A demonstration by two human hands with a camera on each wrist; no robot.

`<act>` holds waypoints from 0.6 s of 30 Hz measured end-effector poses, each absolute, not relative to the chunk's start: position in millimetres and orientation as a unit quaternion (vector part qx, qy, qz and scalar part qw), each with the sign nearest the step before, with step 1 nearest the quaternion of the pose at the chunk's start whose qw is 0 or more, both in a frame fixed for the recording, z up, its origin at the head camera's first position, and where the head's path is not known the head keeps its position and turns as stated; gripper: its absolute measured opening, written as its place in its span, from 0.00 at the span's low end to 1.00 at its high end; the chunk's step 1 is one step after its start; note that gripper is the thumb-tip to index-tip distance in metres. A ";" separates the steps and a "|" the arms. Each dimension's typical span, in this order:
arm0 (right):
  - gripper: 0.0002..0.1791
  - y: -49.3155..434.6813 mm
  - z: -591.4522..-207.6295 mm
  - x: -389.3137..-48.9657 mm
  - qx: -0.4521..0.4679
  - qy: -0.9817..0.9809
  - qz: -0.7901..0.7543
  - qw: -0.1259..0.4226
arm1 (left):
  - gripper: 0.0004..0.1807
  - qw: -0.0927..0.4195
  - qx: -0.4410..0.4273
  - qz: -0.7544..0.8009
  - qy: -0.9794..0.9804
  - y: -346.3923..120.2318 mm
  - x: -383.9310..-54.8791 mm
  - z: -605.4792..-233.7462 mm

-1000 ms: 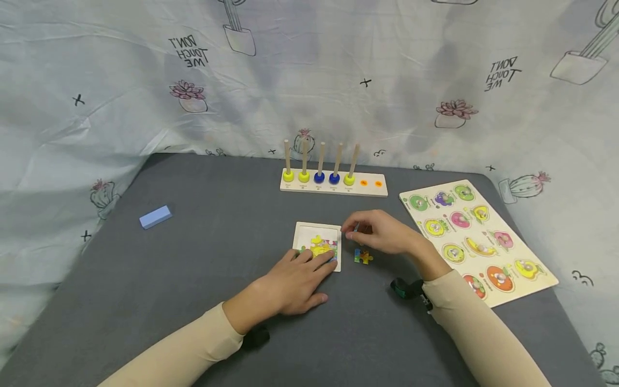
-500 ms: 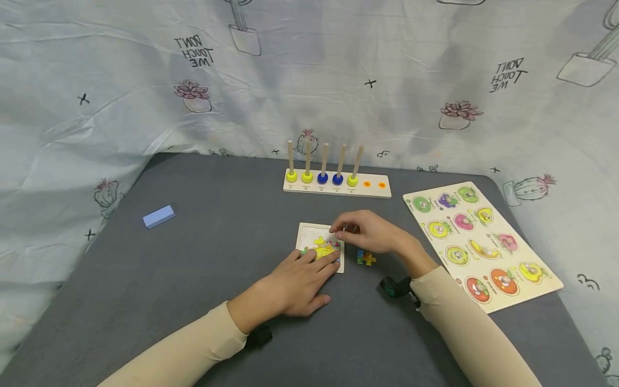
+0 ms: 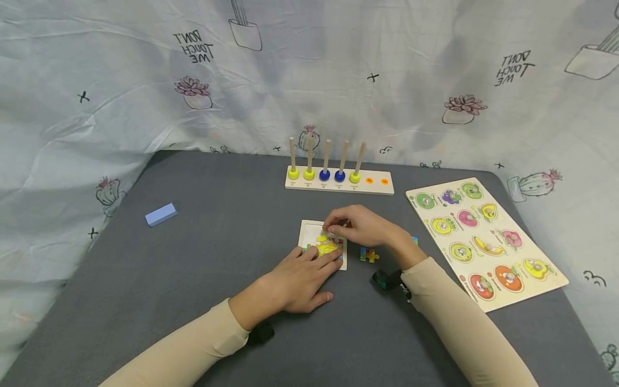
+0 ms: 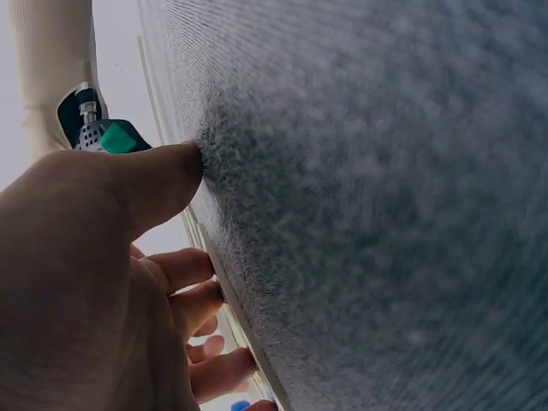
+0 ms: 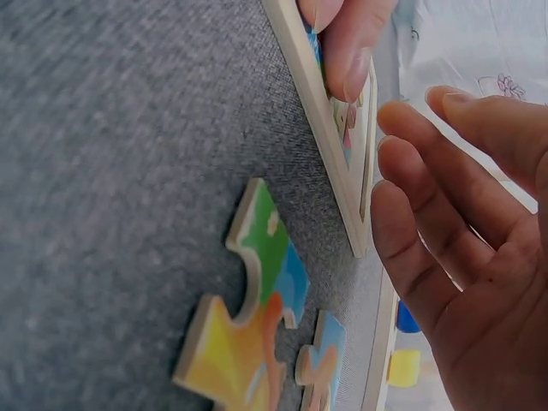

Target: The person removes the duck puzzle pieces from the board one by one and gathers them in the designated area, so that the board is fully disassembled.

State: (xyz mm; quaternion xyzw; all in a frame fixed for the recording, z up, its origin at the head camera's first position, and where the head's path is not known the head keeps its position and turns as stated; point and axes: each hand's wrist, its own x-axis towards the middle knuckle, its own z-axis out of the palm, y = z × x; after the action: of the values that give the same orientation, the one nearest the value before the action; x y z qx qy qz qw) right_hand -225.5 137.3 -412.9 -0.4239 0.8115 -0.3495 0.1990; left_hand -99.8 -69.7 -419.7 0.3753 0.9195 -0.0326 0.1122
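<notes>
A small light-wood puzzle tray (image 3: 310,228) lies mid-table with a partly assembled picture (image 3: 326,246), mostly yellow, in its lower part. My left hand (image 3: 306,280) lies spread across the tray's near side, fingertips on the pieces and thumb (image 4: 163,175) out on the cloth. My right hand (image 3: 360,226) hovers over the tray's upper right, thumb and index tips close together. I cannot tell whether a piece is between them. Beside the tray is a loose yellow, green and blue puzzle piece (image 5: 257,291), with another piece (image 5: 324,364) next to it.
Behind the tray stands a wooden peg board (image 3: 339,185) with yellow and blue rings on upright pegs. A fruit knob puzzle (image 3: 488,244) occupies the right side. A blue block (image 3: 162,214) lies far left. Blue shows (image 3: 415,240) past my right wrist.
My right hand has moved left, from beside the tray to above its upper right. The left hand stays on the tray. The whole head view has shifted slightly.
</notes>
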 end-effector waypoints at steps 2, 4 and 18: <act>0.11 135.6 -413.5 -226.8 -0.425 0.811 -0.349 0.200 | 0.40 0.117 0.376 -0.029 0.919 -70.2 -100.6 -419.5; 0.11 133.9 -414.6 -227.9 -0.424 0.811 -0.349 0.201 | 0.40 0.120 0.375 -0.026 0.919 -70.8 -101.0 -419.4; 0.11 129.1 -417.8 -229.3 -0.415 0.805 -0.360 0.222 | 0.40 0.124 0.373 -0.023 0.919 -71.0 -101.5 -418.2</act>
State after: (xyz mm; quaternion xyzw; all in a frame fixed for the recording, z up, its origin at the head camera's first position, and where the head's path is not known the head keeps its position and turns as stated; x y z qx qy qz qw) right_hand -229.3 129.1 -417.8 -0.4148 0.8054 -0.3605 0.2219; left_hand -101.5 -71.0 -418.2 0.3735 0.9190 -0.0229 0.1239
